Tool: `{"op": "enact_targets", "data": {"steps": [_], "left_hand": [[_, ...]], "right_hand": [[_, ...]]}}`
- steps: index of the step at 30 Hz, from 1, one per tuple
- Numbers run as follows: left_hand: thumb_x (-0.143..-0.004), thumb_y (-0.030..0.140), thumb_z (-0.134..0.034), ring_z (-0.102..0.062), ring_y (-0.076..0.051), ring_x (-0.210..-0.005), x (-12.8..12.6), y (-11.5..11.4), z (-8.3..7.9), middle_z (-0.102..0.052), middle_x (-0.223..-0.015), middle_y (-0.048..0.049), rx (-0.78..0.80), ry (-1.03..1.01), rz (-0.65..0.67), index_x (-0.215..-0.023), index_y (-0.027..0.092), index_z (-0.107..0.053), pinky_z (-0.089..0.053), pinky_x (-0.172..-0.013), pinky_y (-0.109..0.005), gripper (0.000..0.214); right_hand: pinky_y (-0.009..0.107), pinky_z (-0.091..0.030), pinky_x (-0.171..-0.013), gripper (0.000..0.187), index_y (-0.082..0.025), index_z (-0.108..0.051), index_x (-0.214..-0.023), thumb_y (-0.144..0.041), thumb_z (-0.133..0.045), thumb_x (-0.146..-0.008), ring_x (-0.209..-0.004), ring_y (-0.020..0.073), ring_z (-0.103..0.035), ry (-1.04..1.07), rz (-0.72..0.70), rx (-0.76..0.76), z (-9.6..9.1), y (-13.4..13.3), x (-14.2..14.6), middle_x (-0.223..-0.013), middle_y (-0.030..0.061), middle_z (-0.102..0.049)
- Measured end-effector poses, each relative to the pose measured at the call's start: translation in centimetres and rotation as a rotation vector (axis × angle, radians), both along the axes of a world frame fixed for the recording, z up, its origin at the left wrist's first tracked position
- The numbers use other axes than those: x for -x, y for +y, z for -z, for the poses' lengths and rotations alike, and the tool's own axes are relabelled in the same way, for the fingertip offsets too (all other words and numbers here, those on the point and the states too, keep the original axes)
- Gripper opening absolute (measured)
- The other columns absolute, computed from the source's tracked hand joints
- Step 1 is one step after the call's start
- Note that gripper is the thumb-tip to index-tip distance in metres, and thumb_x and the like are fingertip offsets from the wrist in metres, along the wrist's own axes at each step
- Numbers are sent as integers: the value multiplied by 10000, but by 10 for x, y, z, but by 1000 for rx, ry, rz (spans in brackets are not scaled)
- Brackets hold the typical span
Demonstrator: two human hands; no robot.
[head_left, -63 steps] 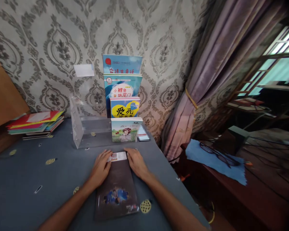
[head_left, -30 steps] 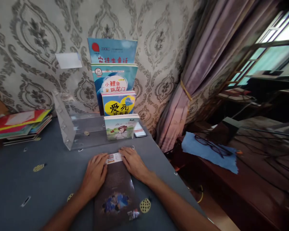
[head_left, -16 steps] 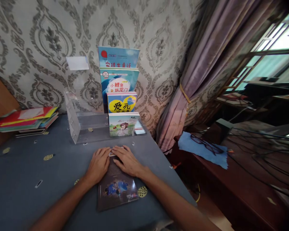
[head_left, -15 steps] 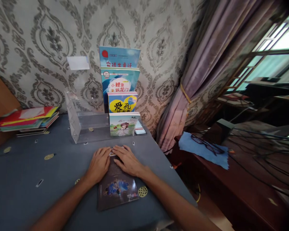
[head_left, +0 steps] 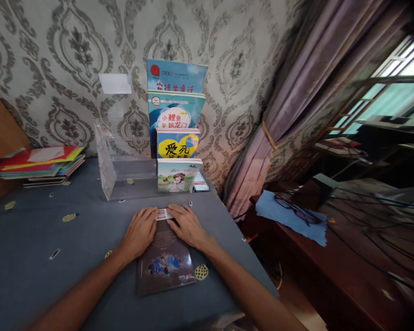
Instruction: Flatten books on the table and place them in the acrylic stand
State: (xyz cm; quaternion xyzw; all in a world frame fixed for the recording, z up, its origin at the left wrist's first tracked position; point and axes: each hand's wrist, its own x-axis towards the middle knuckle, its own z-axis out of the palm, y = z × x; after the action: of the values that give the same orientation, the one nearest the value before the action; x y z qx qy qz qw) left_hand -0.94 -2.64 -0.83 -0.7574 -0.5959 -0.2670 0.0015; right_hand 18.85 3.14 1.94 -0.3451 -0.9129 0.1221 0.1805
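our left hand (head_left: 140, 232) and right hand (head_left: 188, 226) lie palm down on the far end of a dark book (head_left: 165, 269). the book rests flat on the blue-grey surface (head_left: 55, 230), closer to the right edge than the left, its near end toward the near edge. neither grip is closed on anything: the fingers of both hands are stretched out and lie loosely on the cover, with the fingertips meeting around a small white label (head_left: 163, 214) at the book's far edge. whether they press down, we cannot tell.

just beyond the book, toward the far edge by the wall, stands a clear acrylic rack (head_left: 124, 177). four picture books stand upright in its right half in rising steps; the front one (head_left: 177, 177) shows a green scene, and the left half holds no books. a stack of coloured books (head_left: 41, 165) lies flat at the far left corner. past the right edge hangs a tied purple curtain (head_left: 279, 115), and a blue cloth (head_left: 290, 220) with a pair of glasses (head_left: 293, 204) on it lies on a dark wooden top.
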Motion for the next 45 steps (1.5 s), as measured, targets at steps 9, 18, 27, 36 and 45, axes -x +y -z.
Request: {"op": "enact_targets", "data": {"steps": [9,18,27,36,45], "left_hand": [[-962,198,-375,-567,-252,-1177,1,1,1,-657,-1291,-88,-14,9,-1,-1276,205,-622,-456,-1035,-460,399],[-968,199,-370,-556,-256,-1216,0,0,-1,-650,-1319,-95,8,42,-2,-1298,193,-617,-430,-1061,-465,413],[-980,203,-383,-560,-250,-1221,0,0,-3,-648,-1330,-97,20,104,-3,-1301,168,-609,-434,-1062,-441,394],[-1015,230,-380,-524,-217,-1268,14,22,-11,-623,-1342,-94,-38,267,249,-1316,171,-572,-435,-1070,-404,361],[-963,108,-436,-567,-247,-1118,-13,31,-56,-635,-1184,-123,133,635,207,-1211,143,-595,-474,-930,-381,297]], "right_hand": [[437,-388,-1113,344,-194,-633,-1299,-248,-495,-989,-1309,231,-549,13,9,6,0,4,-2,-1390,116,-616],[437,-400,-1098,344,-177,-644,-1287,-254,-483,-993,-1299,241,-559,5,15,-11,-3,2,-1,-1380,125,-623],[400,-388,-1091,336,-175,-642,-1286,-255,-489,-997,-1301,233,-551,-19,32,8,-5,1,0,-1396,113,-612],[294,-415,-976,275,-172,-707,-1129,-244,-473,-1005,-1069,210,-647,-79,144,31,-19,3,-4,-1105,98,-741],[240,-457,-820,291,-184,-698,-1161,-239,-467,-992,-1016,205,-699,-22,291,110,-19,11,-11,-1097,102,-758]]}}
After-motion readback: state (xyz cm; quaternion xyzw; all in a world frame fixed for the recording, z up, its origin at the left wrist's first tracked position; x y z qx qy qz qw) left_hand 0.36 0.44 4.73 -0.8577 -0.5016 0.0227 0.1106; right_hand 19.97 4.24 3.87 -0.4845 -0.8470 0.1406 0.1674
